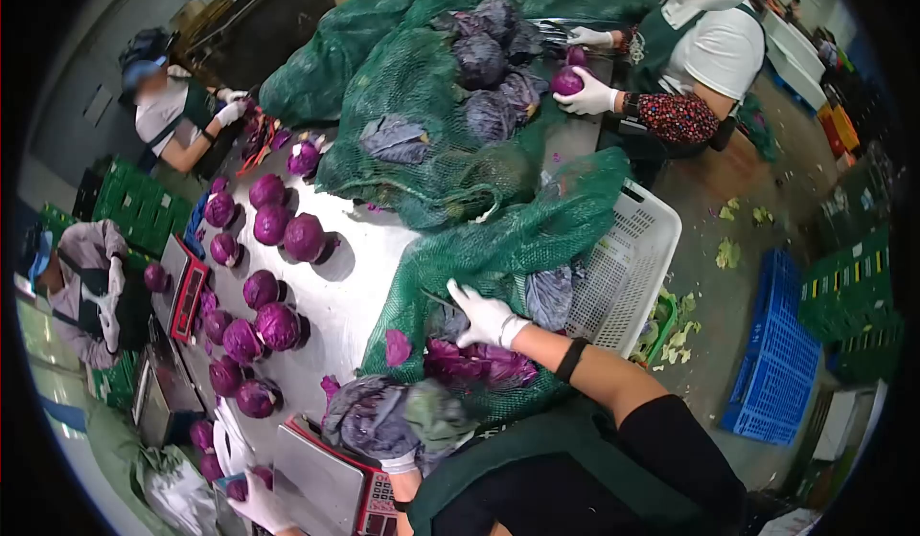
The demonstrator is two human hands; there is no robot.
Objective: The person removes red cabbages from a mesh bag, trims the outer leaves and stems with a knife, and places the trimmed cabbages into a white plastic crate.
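My left hand (401, 463), gloved in white, is closed under a red cabbage (369, 419) with dull outer leaves. A greenish leaf (433, 411) hangs at its right side, blurred. In the middle, my gloved right hand (487, 318) is over the open green net sack (508, 249). A thin dark knife (439, 298) shows at its thumb, with most of it hidden. Below that hand lie loose purple leaves (479, 362), and another cabbage (549, 296) sits in the net to its right.
Peeled cabbages (278, 326) stand on the metal table (359, 249). A red scale (331, 478) is close at left, a white crate (632, 249) at right. Co-workers (690, 57) handle cabbages around the table; another person's gloved hand (259, 505) is at lower left. Blue crates (771, 364) stand on the floor.
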